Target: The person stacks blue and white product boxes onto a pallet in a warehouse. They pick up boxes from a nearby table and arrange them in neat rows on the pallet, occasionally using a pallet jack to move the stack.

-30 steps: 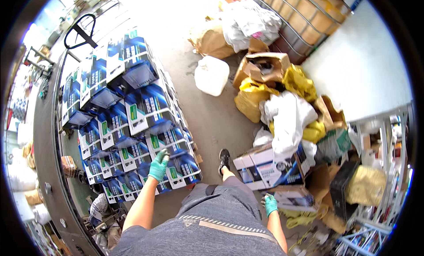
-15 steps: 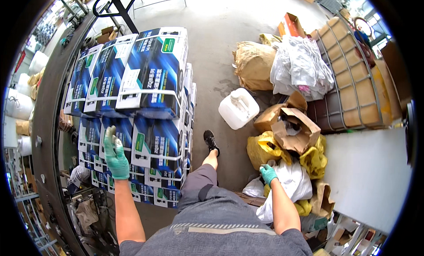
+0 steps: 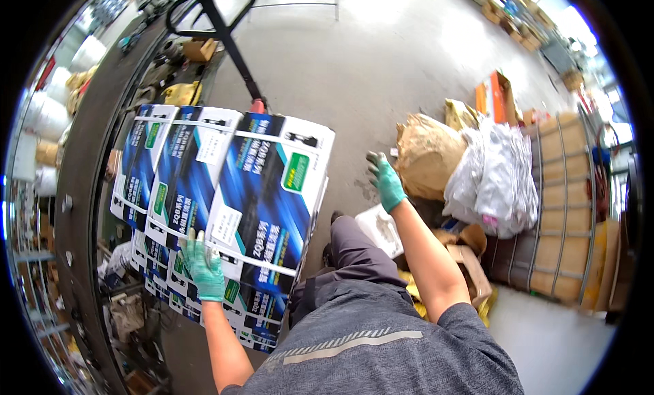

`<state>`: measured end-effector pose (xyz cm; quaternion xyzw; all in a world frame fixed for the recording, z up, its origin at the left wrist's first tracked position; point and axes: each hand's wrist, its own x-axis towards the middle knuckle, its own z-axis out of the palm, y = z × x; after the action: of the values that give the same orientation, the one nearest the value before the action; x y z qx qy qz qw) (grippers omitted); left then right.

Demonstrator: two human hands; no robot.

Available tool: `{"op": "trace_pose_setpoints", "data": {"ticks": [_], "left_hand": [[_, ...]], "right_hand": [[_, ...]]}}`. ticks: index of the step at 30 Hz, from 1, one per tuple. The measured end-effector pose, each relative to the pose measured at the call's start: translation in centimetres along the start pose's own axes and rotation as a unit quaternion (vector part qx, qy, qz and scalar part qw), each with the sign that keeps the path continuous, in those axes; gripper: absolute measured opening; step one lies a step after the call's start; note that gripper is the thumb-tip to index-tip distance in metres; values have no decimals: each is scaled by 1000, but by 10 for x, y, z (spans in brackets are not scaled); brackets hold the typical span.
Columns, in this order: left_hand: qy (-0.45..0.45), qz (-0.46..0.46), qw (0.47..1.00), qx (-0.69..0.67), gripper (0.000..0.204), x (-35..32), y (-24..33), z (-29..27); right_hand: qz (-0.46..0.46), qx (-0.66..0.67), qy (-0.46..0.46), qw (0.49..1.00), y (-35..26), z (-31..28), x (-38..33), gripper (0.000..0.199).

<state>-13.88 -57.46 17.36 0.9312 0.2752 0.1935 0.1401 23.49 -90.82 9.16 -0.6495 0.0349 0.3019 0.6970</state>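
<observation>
Blue, black and white cartons stand stacked on my left, bound with white straps. My left hand, in a green glove, is at the near edge of the top layer. Its fingers are stretched out and overlap the carton edge; whether they touch it I cannot tell. My right hand, also gloved in green with darker fingertips, is raised with its fingers apart and nothing in it. In view it is nearest to a brown paper sack. Past the stack rises a black loop handle on a shaft with a red base.
A long dark bench runs along the left. To the right are a white jerrycan, a pile of white plastic bags, torn cardboard and a caged liquid tank. An orange box lies farther off.
I have stepped forward along the stack, and the view has swung. My right hand has risen from the white and yellow bags into the air. My left hand is now at the top cartons' near edge.
</observation>
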Motion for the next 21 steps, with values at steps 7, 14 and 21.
{"op": "trace_pose_setpoints", "data": {"ticks": [7, 14, 21], "left_hand": [[-35, -111, 993, 16, 46, 18, 18, -3], [-99, -359, 863, 341, 47, 46, 39, -4], [73, -618, 710, 330, 48, 102, 55, 67]], "right_hand": [[-188, -182, -290, 921, -51, 78, 72, 80], [-272, -436, -619, 594, -168, 66, 193, 61], [-256, -402, -588, 653, -280, 49, 341, 42]]}}
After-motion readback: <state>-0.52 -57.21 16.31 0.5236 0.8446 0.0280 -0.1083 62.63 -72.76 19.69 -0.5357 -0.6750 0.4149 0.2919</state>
